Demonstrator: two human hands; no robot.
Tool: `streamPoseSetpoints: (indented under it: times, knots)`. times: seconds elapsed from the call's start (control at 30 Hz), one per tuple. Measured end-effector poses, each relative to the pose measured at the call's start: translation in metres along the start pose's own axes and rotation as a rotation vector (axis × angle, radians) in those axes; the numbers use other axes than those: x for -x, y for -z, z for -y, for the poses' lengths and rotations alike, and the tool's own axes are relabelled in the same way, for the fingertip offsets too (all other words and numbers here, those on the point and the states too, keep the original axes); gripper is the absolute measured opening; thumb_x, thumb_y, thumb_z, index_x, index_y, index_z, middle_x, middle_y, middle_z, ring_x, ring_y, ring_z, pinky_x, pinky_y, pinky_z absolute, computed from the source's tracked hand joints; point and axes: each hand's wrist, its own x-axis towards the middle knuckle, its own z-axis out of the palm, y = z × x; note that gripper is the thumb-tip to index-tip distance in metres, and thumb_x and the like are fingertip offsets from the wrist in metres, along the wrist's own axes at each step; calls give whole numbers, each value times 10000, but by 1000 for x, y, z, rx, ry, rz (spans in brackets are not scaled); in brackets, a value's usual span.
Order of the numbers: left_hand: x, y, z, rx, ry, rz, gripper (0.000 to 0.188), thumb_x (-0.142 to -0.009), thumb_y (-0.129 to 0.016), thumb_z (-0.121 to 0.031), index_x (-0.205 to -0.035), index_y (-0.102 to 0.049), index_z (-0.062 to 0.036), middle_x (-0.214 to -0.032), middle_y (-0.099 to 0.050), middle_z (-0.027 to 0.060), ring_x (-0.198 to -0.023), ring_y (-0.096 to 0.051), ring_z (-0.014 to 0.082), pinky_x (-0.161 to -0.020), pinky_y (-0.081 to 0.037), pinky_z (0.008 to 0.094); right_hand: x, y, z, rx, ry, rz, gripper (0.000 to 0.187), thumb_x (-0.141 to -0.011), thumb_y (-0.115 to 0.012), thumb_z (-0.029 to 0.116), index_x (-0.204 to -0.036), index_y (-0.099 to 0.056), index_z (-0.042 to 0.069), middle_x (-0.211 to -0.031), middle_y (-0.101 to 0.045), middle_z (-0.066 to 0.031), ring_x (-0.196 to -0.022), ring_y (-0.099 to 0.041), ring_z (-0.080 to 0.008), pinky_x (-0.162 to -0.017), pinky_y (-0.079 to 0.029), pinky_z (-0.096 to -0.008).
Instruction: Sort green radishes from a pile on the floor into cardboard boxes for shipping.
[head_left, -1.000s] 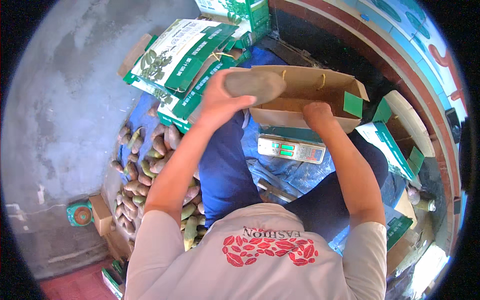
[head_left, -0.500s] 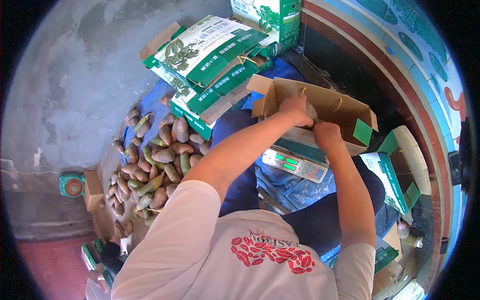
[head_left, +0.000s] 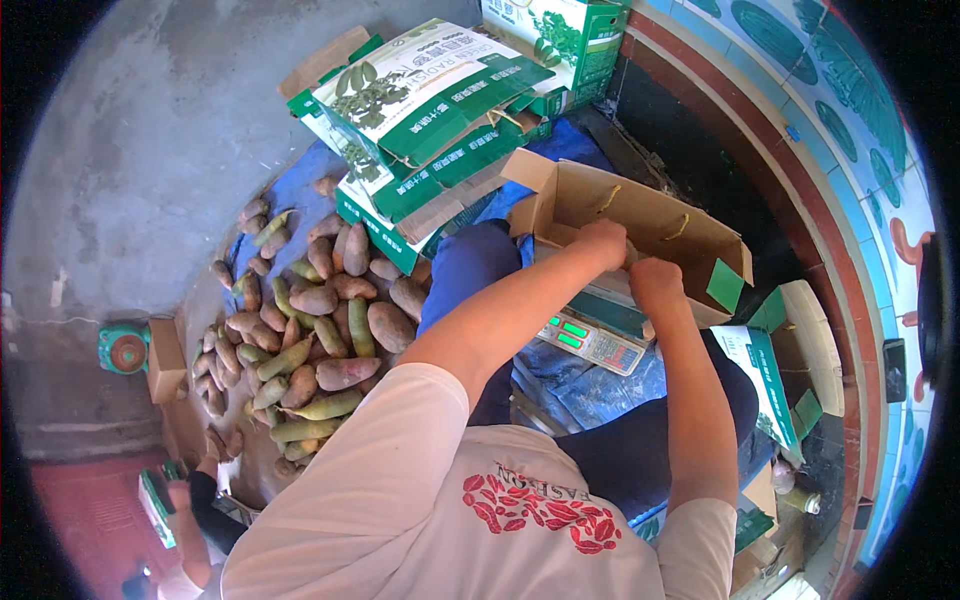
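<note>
An open cardboard box (head_left: pixel 640 200) with yellow cord handles rests on or just over a digital scale (head_left: pixel 590 345) with lit green displays. My left hand (head_left: pixel 603 243) is closed at the box's near side, its fingers turned down and away from view. Beside it, my right hand (head_left: pixel 655 283) makes a fist at the same near edge. What either hand grips is hidden behind the knuckles. To my left spreads a pile of radishes (head_left: pixel 325 300), some green and some reddish-brown with soil.
Flattened green-and-white cartons (head_left: pixel 420 100) are stacked beyond the pile, with an upright carton (head_left: pixel 560 40) behind. At the right stands another open carton (head_left: pixel 765 370). A green round device (head_left: pixel 125 350) sits far left. Another person's dark sleeve (head_left: pixel 205 505) shows at lower left.
My left hand has moved right and toward me, from inside the box to its near side, close to my right hand. The brownish thing beside it no longer shows. The view has shifted slightly.
</note>
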Motion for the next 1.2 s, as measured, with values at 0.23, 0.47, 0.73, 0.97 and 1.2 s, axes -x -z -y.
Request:
streamPoseSetpoints:
  times: [0.23, 0.47, 0.73, 0.97, 1.2]
  knots:
    - [50, 41, 5, 39, -356, -239, 275, -759, -542, -198, -1018, -588, -116, -1034, -563, 134, -994, -521, 308, -830, -427, 397, -5, -12, -7, 29, 63, -81, 121, -726, -544, 135, -738, -652, 81, -733, -635, -132, -706, -631, -283, -576, -500, -381]
    - [125, 92, 76, 284, -522, -728, 211, -769, -557, -154, -958, -580, -65, -915, -589, 160, -862, -568, 317, -765, -450, 357, -2, -4, -3, 71, 55, -77, 136, -722, -550, 140, -732, -650, 49, -746, -632, -151, -713, -629, -293, -603, -505, -383]
    - [187, 20, 248, 218, 28, -466, 186, -757, -600, -174, -896, -605, -50, -931, -588, 166, -847, -573, 327, -708, -460, 364, 0, -3, 2, 31, 42, -82, 141, -708, -540, 125, -712, -652, 38, -744, -624, -170, -727, -623, -312, -632, -501, -405]
    - [281, -138, 352, -100, 474, 155, 338, -736, -534, -259, -1041, -581, -122, -989, -593, 160, -951, -563, 303, -823, -448, 389, -2, -16, -4, 27, 60, -86, 134, -721, -545, 155, -746, -609, 40, -738, -614, -176, -725, -611, -326, -632, -492, -424]
    - [345, -210, 340, -54, 634, 273, 402, -718, -558, -186, -1117, -523, -150, -1102, -524, 129, -1029, -519, 295, -864, -427, 402, 3, -6, -3, 19, 19, 26, 196, -735, -558, 203, -803, -579, 21, -784, -604, -185, -785, -587, -341, -685, -470, -430]
